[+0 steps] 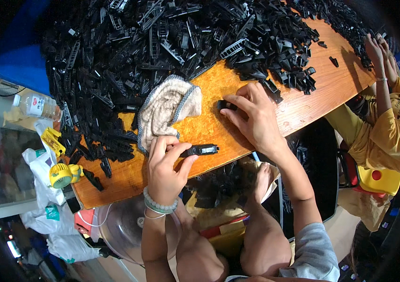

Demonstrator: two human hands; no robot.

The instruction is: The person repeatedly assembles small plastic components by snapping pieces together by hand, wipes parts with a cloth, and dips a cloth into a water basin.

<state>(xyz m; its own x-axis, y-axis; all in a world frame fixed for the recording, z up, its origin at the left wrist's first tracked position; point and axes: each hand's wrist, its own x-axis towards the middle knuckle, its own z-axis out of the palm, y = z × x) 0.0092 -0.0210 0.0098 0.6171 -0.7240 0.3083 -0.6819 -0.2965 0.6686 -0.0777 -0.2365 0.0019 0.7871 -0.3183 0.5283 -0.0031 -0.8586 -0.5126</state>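
Observation:
Over the front edge of the orange-brown wooden table (209, 124), my left hand (166, 169) pinches a long black plastic part (204, 150) with a shiny light strip along its top. My right hand (254, 115), farther right and a little farther back, has thumb and fingers closed on a smaller dark plastic piece (225, 105). The two parts are apart. A crumpled beige cloth (167, 110) with a blue-grey border lies just beyond my left hand. Past it spreads a large heap of black plastic parts (115, 61), some ladder-shaped.
A yellow toy-like fan (61, 175) sits at the table's left end, near a plastic bottle (40, 105) and white bags (45, 169). At the right a person in a yellow shirt (392, 136) handles parts. A clear round tub (124, 230) stands below the table edge.

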